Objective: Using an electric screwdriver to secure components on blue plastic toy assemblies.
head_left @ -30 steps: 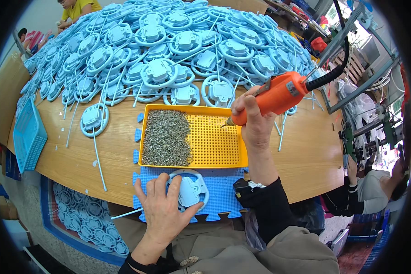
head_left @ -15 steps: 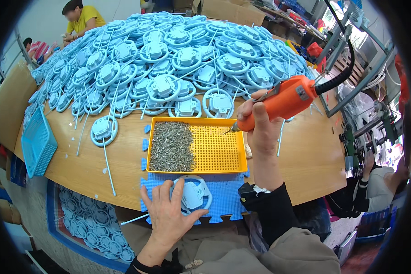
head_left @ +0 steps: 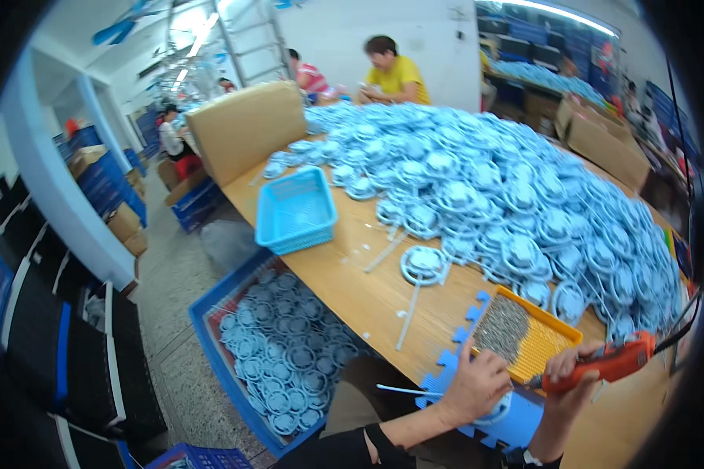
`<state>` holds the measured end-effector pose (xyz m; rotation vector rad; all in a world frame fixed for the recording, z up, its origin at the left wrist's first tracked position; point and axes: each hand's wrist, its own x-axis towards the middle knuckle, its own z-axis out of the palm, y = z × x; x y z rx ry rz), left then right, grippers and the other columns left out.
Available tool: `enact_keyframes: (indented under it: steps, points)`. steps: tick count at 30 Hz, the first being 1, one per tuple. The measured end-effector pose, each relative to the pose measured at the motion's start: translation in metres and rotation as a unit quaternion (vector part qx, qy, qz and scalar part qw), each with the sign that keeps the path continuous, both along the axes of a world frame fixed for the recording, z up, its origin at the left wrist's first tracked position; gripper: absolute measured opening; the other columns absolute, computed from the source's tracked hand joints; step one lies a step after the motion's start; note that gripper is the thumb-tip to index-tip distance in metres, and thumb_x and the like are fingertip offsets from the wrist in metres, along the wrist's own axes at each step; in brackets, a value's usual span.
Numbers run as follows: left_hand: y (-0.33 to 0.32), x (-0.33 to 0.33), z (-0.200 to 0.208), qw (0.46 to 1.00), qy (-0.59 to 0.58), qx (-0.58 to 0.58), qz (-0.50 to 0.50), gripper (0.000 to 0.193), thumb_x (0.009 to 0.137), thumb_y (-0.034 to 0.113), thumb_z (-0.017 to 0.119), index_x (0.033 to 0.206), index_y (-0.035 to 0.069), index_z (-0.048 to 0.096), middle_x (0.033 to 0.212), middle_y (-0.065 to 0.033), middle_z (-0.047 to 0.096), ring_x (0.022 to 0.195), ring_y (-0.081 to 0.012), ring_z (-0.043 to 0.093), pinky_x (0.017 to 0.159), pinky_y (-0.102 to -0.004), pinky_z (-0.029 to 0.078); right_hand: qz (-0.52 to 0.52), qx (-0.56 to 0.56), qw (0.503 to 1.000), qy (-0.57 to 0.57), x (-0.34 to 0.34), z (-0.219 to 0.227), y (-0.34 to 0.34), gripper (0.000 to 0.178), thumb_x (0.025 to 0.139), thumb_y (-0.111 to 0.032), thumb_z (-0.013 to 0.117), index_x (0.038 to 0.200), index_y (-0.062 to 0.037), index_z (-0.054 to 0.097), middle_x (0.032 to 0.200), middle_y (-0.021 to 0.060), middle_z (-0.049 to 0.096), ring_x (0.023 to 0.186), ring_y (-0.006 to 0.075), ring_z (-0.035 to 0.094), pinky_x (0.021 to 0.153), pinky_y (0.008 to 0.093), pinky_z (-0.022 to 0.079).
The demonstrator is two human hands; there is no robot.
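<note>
Because the driver is being gripped around its orange body by the right hand, its tip is being pointed leftward, close to the fingers of the left hand; whether anything is being touched by that tip cannot be told. A blue wheel is being partly covered by the left hand on the blue mat, its stick being left to point leftward, seemingly out of the driver's way. The left fingers are being bent over the wheel, probably to steady it, though whether anything is being pinched cannot be told. Screws are being contained in one side of a yellow tray just beyond, presumably for easy reach. Farther off, a pile is being supported by the table, while a basket is being placed leftward, near its edge.
</note>
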<state>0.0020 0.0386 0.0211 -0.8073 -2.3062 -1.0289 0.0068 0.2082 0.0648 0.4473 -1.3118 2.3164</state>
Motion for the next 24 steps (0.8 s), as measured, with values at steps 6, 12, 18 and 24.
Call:
enact_keyframes:
  steps: [6,12,18,24]
  points:
    - [-0.012,0.022,-0.008,0.995,-0.021,0.061,-0.074,0.010,0.076,0.016,0.068,0.075,0.010,0.060,0.082,-0.0024,0.051,0.094,-0.0210,0.052,0.104,-0.0529,0.025,0.064,0.036,0.997,0.015,0.016,0.009,-0.018,0.053,0.083,-0.050,0.068,0.104,-0.0070,0.044,0.064,0.0018,0.047,0.048,0.0132,0.046,0.045,0.0260,0.040]
    - [-0.018,0.022,-0.014,0.991,-0.124,-0.035,-0.029,0.057,0.067,0.036,0.079,0.115,0.012,0.061,0.104,-0.0056,0.056,0.104,-0.0269,0.052,0.101,-0.0547,0.028,0.056,0.057,0.996,-0.041,0.016,0.010,-0.019,0.052,0.079,-0.049,0.072,0.101,-0.0094,0.046,0.066,0.0025,0.048,0.052,0.0145,0.047,0.044,0.0277,0.040]
    - [-0.020,0.012,-0.021,0.982,-0.143,-0.119,0.020,0.068,0.061,0.043,0.081,0.117,0.011,0.059,0.116,-0.0124,0.050,0.111,-0.0307,0.045,0.096,-0.0521,0.027,0.022,0.089,0.995,-0.041,0.006,0.005,-0.011,0.057,0.079,-0.051,0.071,0.103,-0.0053,0.048,0.069,0.0052,0.053,0.057,0.0170,0.052,0.049,0.0296,0.044]
    - [-0.006,0.014,-0.019,0.980,-0.156,-0.125,0.013,0.063,0.059,0.042,0.082,0.109,0.010,0.061,0.112,-0.0116,0.050,0.108,-0.0302,0.046,0.097,-0.0526,0.026,0.036,0.105,0.993,-0.049,0.012,-0.004,-0.001,0.057,0.079,-0.050,0.073,0.102,-0.0033,0.050,0.068,0.0067,0.055,0.058,0.0182,0.055,0.050,0.0311,0.046]
